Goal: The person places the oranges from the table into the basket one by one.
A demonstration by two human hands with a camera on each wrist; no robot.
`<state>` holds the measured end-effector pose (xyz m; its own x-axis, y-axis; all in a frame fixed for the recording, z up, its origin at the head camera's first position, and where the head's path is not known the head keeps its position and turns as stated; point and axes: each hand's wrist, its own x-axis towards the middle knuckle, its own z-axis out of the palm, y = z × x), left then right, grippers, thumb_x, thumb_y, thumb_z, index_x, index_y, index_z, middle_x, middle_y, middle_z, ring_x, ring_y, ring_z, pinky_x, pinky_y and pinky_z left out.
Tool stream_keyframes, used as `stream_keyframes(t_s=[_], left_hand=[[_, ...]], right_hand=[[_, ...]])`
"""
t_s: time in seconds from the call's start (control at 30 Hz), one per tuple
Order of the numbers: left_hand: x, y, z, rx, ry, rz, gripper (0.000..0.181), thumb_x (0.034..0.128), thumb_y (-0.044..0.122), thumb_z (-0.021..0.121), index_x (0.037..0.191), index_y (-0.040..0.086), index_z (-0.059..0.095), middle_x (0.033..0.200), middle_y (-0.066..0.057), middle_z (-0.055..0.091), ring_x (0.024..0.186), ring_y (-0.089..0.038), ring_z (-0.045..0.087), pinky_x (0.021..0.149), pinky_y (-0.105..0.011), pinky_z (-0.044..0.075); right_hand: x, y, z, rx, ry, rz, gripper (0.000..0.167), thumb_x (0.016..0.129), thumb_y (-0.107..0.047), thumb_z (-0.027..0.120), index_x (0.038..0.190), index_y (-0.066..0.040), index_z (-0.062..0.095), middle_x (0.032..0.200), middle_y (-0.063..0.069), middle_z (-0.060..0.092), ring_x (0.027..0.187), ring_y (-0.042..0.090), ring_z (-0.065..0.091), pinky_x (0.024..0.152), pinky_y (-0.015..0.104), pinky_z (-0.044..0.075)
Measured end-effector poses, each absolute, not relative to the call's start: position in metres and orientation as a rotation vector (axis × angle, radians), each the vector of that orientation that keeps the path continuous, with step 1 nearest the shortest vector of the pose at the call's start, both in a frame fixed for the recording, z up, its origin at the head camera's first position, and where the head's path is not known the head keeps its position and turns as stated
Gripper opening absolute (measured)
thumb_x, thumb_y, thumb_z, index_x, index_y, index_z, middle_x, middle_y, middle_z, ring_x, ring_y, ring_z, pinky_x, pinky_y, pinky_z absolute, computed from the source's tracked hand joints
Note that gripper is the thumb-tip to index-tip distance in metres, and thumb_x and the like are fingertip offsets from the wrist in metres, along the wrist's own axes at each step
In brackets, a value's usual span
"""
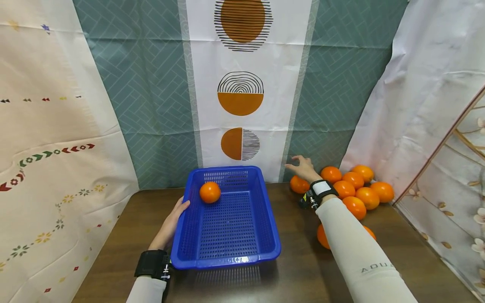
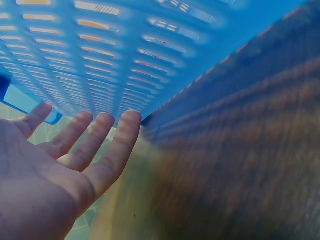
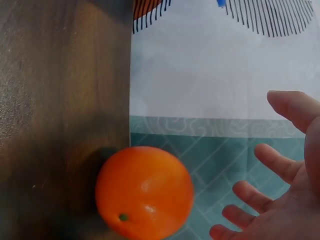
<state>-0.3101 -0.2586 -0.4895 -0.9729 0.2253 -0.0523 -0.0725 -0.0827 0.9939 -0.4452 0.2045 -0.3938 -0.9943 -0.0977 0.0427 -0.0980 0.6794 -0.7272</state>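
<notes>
Currently, the single orange (image 1: 297, 185) lies right of centre in the head view, at the far edge of the table (image 1: 299, 273), just below my right hand (image 1: 304, 169). That hand is clearly the nearer; my left hand (image 1: 171, 224) is well apart, across the blue basket (image 1: 223, 262). The right wrist view shows a gap between the fruit, lower middle, and my fingers, lower right.

No long axis is evident: form round, slightly flattened. Skin bright, smooth and glossy, with a small green stem mark (image 3: 123, 217) toward the lower left.

Right hand: fingers spread, thumb apart, holding nothing. Left hand: fingers extended and parted beside the basket's left outer wall; firmness of contact cannot be told. Another orange (image 1: 210, 192) sits in the basket's upper left; further oranges (image 1: 344, 189) lie at the frame's right.
</notes>
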Motion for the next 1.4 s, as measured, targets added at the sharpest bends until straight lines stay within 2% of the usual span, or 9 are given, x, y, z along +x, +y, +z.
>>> stream_keyframes(t_s=[0.1, 0.13, 0.33, 0.37, 0.5, 0.73, 1.03, 1.4], left_hand=[[-0.310, -0.258, -0.490, 0.167, 1.966, 2.172, 0.059, 0.1128, 0.046, 0.037, 0.165, 0.030, 0.016, 0.159, -0.025, 0.036, 0.130, -0.044, 0.051, 0.094, -0.044, 0.053], [-0.310, -0.258, -0.490, 0.166, 1.965, 2.173, 0.059, 0.1127, 0.047, 0.037, 0.165, 0.030, 0.016, 0.159, -0.024, 0.036, 0.130, -0.043, 0.051, 0.094, -0.044, 0.053], [-0.309, -0.260, -0.491, 0.158, 1.967, 2.166, 0.061, 0.1124, 0.047, 0.038, 0.166, 0.030, 0.014, 0.160, -0.023, 0.035, 0.129, -0.041, 0.052, 0.094, -0.043, 0.053], [-0.309, -0.260, -0.492, 0.156, 1.966, 2.164, 0.061, 0.1124, 0.047, 0.038, 0.166, 0.030, 0.014, 0.159, -0.023, 0.035, 0.129, -0.040, 0.052, 0.094, -0.043, 0.053], [-0.308, -0.261, -0.491, 0.177, 1.957, 2.173, 0.061, 0.1127, 0.046, 0.037, 0.166, 0.029, 0.014, 0.159, -0.024, 0.035, 0.128, -0.041, 0.052, 0.093, -0.042, 0.053], [-0.309, -0.262, -0.490, 0.203, 1.957, 2.176, 0.060, 0.1128, 0.047, 0.037, 0.166, 0.029, 0.014, 0.159, -0.024, 0.034, 0.129, -0.042, 0.051, 0.093, -0.043, 0.052], [-0.311, -0.260, -0.488, 0.196, 1.911, 2.204, 0.059, 0.1129, 0.045, 0.038, 0.165, 0.028, 0.016, 0.158, -0.025, 0.035, 0.128, -0.041, 0.052, 0.093, -0.044, 0.053], [-0.310, -0.259, -0.488, 0.205, 1.904, 2.206, 0.059, 0.1134, 0.044, 0.037, 0.165, 0.028, 0.015, 0.157, -0.026, 0.035, 0.126, -0.039, 0.054, 0.093, -0.043, 0.053]], right_hand=[[-0.451, 0.209, -0.400, 0.168, -2.934, 1.199, 0.075, 0.100, -0.044, 0.061, 0.153, 0.004, 0.037, 0.156, 0.043, 0.013, 0.142, 0.065, 0.015, 0.114, 0.073, 0.022], [-0.455, 0.210, -0.404, 0.175, -2.957, 1.151, 0.078, 0.099, -0.049, 0.062, 0.151, 0.003, 0.039, 0.153, 0.043, 0.016, 0.139, 0.065, 0.019, 0.111, 0.073, 0.026], [-0.443, 0.202, -0.400, 0.132, -3.126, 0.897, 0.076, 0.101, -0.046, 0.063, 0.153, 0.003, 0.037, 0.148, 0.042, 0.023, 0.133, 0.060, 0.029, 0.107, 0.066, 0.033], [-0.439, 0.199, -0.397, 0.118, -3.145, 0.880, 0.074, 0.102, -0.041, 0.063, 0.155, 0.003, 0.035, 0.149, 0.042, 0.022, 0.135, 0.060, 0.028, 0.109, 0.065, 0.030], [-0.438, 0.196, -0.398, 0.105, -3.176, 0.806, 0.072, 0.103, -0.039, 0.063, 0.155, 0.003, 0.035, 0.149, 0.041, 0.024, 0.135, 0.059, 0.030, 0.110, 0.065, 0.028], [-0.445, 0.196, -0.406, 0.090, -3.212, 0.807, 0.070, 0.103, -0.035, 0.063, 0.157, -0.001, 0.034, 0.152, 0.043, 0.019, 0.138, 0.062, 0.024, 0.110, 0.070, 0.024], [-0.447, 0.199, -0.412, 0.078, -3.250, 0.750, 0.073, 0.099, -0.033, 0.068, 0.157, -0.002, 0.035, 0.151, 0.043, 0.019, 0.138, 0.062, 0.026, 0.110, 0.072, 0.026], [-0.448, 0.199, -0.421, 0.003, -3.288, 0.656, 0.073, 0.094, -0.030, 0.073, 0.153, -0.001, 0.039, 0.146, 0.040, 0.029, 0.136, 0.057, 0.030, 0.112, 0.070, 0.022]])
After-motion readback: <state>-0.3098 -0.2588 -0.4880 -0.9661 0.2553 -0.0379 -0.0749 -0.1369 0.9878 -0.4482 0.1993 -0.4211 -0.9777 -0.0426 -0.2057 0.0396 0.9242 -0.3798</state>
